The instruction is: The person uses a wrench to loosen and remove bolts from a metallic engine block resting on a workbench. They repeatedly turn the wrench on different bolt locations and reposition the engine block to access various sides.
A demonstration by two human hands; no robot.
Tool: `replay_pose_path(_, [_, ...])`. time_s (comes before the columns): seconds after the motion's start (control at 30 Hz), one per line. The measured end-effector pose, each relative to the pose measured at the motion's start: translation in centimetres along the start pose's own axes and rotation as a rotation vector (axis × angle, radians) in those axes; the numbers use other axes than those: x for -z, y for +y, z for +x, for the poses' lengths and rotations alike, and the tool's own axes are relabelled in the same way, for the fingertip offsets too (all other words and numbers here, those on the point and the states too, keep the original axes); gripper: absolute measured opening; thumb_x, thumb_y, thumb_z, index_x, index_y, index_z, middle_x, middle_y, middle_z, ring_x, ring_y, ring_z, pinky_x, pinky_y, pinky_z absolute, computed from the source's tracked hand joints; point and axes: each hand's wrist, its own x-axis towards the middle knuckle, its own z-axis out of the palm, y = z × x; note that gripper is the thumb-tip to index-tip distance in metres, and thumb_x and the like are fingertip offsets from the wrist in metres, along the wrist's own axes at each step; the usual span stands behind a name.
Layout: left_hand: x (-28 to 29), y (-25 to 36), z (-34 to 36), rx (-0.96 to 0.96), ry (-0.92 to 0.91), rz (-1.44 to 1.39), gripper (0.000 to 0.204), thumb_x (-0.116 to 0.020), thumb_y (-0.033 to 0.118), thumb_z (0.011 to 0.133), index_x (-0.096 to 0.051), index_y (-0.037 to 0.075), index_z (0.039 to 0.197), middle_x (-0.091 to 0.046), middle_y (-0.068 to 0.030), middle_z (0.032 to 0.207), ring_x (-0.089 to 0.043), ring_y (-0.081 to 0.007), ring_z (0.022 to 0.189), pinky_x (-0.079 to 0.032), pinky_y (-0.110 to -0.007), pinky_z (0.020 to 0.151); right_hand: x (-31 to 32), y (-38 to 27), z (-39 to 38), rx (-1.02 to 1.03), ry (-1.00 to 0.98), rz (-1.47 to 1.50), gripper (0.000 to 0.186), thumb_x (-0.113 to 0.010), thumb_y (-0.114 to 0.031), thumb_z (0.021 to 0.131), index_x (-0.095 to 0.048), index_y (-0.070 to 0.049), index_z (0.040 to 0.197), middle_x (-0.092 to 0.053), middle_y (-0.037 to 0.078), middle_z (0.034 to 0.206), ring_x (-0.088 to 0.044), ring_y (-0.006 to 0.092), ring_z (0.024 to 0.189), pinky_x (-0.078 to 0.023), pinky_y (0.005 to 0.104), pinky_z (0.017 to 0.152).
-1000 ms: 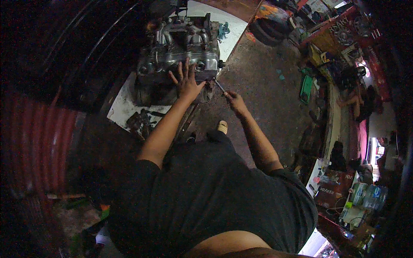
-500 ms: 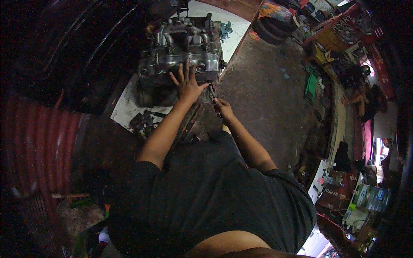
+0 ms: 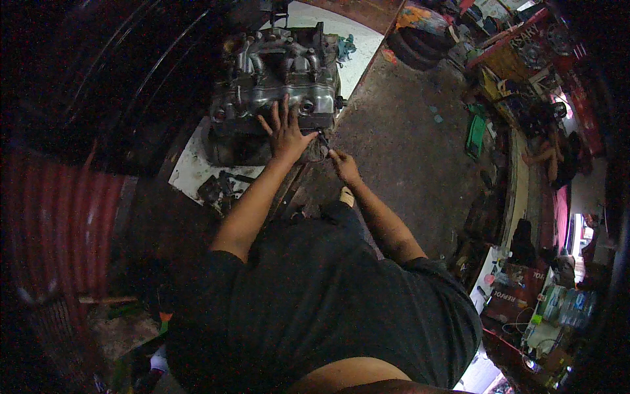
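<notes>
A grey metal engine (image 3: pixel 282 82) with curved pipes on top sits on a white surface in front of me. My left hand (image 3: pixel 287 139) lies with fingers spread against its near side, the thumb reaching toward the engine's lower right corner. By that corner my right hand (image 3: pixel 342 165) is closed around the handle of a slim, dark metal wrench (image 3: pixel 323 140). The wrench's far end meets the engine's corner just beside my left thumb; its exact fit there is too small to make out.
Dark metal parts (image 3: pixel 223 187) lie on the white board (image 3: pixel 187 172) at the near left. Stacked tyres (image 3: pixel 420 49) stand at the far right, near a green tray (image 3: pixel 476 134). Another person's arm (image 3: pixel 541 154) shows at the right. Red corrugated sheet (image 3: pixel 62 230) stands at the left.
My right hand has shifted slightly to the right with the wrench, whose handle has swung a little. My left hand stays spread against the engine.
</notes>
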Motion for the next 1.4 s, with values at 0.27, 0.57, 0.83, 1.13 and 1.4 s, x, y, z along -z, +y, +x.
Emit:
replay_pose_path(0.27, [0.5, 0.1, 0.2, -0.005, -0.017, -0.009, 0.096, -0.078, 0.052, 0.061, -0.037, 0.011, 0.138, -0.018, -0.0084, 0.154, -0.013, -0.0342, 0.141, 0.0, -0.071, 0.104, 10.3, -9.1, 2.7, 0.285, 0.0, -1.06, 0.033, -0.05, -0.043, 0.092, -0.069, -0.018, 0.103, -0.069, 0.012, 0.093, -0.065, 0.0322, 0.09, -0.045, 0.0484, 0.082])
replay_pose_path(0.57, [0.0, -0.6, 0.0, -0.032, -0.014, -0.002, 0.095, -0.077, 0.047, 0.066, -0.03, 0.016, 0.143, -0.01, -0.008, 0.156, -0.008, -0.0356, 0.142, 0.002, -0.07, 0.104, 11.3, -16.0, 0.0, 0.522, 0.113, -1.125, 0.032, -0.049, -0.04, 0.09, -0.068, -0.015, 0.095, -0.068, 0.012, 0.094, -0.065, 0.0312, 0.089, -0.04, 0.0569, 0.086])
replay_pose_path(0.83, [0.1, -0.3, 0.0, -0.013, -0.045, -0.005, 0.093, -0.076, 0.044, 0.069, -0.029, 0.014, 0.144, -0.01, -0.0085, 0.156, -0.007, -0.0361, 0.142, 0.002, -0.07, 0.104, 6.1, -5.4, -1.7, 0.066, 0.072, -0.025, 0.043, -0.055, -0.044, 0.091, -0.067, -0.004, 0.095, -0.061, 0.007, 0.077, -0.056, 0.0178, 0.072, -0.043, 0.0304, 0.066])
replay_pose_path(1.13, [-0.2, 0.0, 0.3, -0.028, -0.019, -0.022, 0.098, -0.077, 0.049, 0.065, -0.029, 0.018, 0.144, -0.011, -0.0074, 0.156, -0.007, -0.0344, 0.143, 0.003, -0.069, 0.105, -1.5, 2.3, -0.7, -0.178, 0.141, 0.325, 0.036, -0.058, -0.039, 0.092, -0.064, -0.003, 0.084, -0.048, -0.003, 0.066, -0.041, 0.008, 0.057, -0.032, 0.0247, 0.052])
replay_pose_path(1.4, [0.0, -0.2, 0.2, -0.002, -0.035, -0.005, 0.107, -0.077, 0.058, 0.059, -0.029, 0.016, 0.144, -0.01, -0.0077, 0.156, -0.005, -0.0346, 0.143, 0.004, -0.069, 0.105, -2.2, -2.2, -3.1, -0.126, 0.069, 0.43, 0.038, -0.057, -0.041, 0.092, -0.063, -0.004, 0.085, -0.049, -0.003, 0.064, -0.041, 0.0078, 0.055, -0.031, 0.0246, 0.052])
